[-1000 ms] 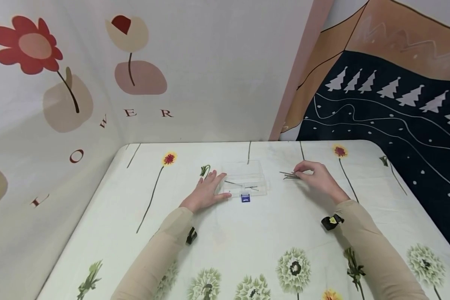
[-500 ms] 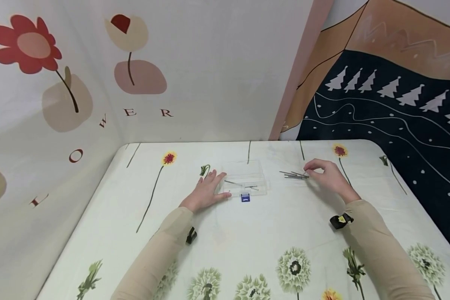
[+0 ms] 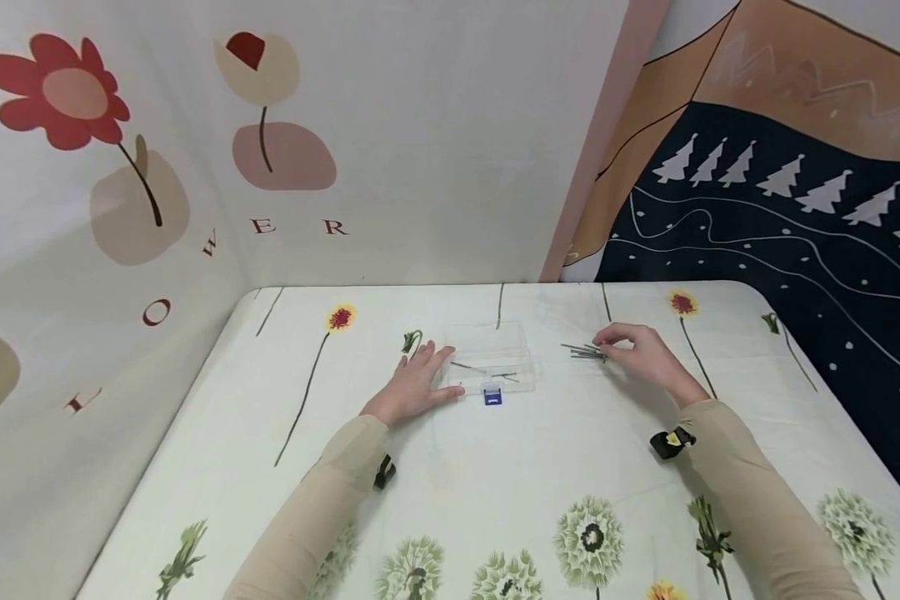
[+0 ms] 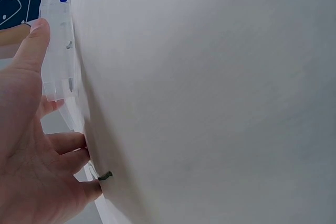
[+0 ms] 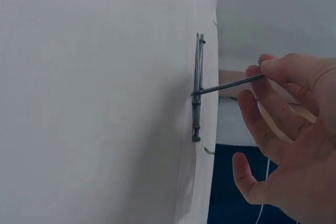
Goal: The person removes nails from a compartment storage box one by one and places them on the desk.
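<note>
In the head view, my left hand [image 3: 416,385] lies with fingers spread at the left side of a clear plastic box [image 3: 527,367], its thumb along the box's front corner. The left wrist view shows the thumb [image 4: 34,45] against the box wall, other fingertips down on the cloth. Inside the box are a few thin nails [image 3: 504,374]. To the right of it, my right hand [image 3: 637,354] pinches one nail [image 5: 231,84] by its end between thumb and fingertips. That nail slants down, its far end overlapping a small bundle of nails [image 5: 197,116] on the table.
A blue latch [image 3: 492,397] sticks out at the box's front. The table is covered with a pale flower-printed cloth [image 3: 525,467]. Printed fabric walls [image 3: 435,167] stand behind and to the left; a dark tree-patterned fabric [image 3: 780,225] hangs at the right.
My right hand shifted right along the nail bundle, then came back left over its right end. The left hand and the box stay in place.
</note>
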Tool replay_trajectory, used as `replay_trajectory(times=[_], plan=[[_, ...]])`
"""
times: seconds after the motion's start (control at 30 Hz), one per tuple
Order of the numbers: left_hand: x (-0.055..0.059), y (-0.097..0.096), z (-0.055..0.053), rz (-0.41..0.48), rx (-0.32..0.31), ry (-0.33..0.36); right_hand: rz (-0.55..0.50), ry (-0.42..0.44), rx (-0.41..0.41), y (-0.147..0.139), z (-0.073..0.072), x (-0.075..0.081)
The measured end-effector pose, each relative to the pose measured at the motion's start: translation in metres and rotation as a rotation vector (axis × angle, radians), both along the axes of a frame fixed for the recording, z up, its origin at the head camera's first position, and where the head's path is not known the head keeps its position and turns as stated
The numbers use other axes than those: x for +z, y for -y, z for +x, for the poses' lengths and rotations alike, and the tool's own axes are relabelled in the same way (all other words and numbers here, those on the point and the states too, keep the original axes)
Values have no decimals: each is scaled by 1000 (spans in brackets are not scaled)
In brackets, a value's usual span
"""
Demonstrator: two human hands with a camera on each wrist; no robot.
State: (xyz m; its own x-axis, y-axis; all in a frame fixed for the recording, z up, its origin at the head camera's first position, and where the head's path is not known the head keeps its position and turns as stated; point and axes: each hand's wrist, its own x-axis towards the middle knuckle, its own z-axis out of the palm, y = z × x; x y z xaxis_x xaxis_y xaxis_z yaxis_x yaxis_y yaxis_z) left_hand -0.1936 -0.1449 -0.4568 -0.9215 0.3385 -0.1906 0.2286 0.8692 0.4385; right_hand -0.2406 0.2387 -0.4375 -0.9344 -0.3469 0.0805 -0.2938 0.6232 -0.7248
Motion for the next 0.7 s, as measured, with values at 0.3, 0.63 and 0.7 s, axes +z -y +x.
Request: replay_trajectory(times=[0.3,0.63,0.7], plan=[[-1,1,0,7,-2,-1,-8,-6,37,5,-3,-4],[-3,1,-2,-14,-2,12,-32,12,67,8,-1,-9],[-3,1,-2,-13,-1,10,-45,7,85,11,-1,-11]])
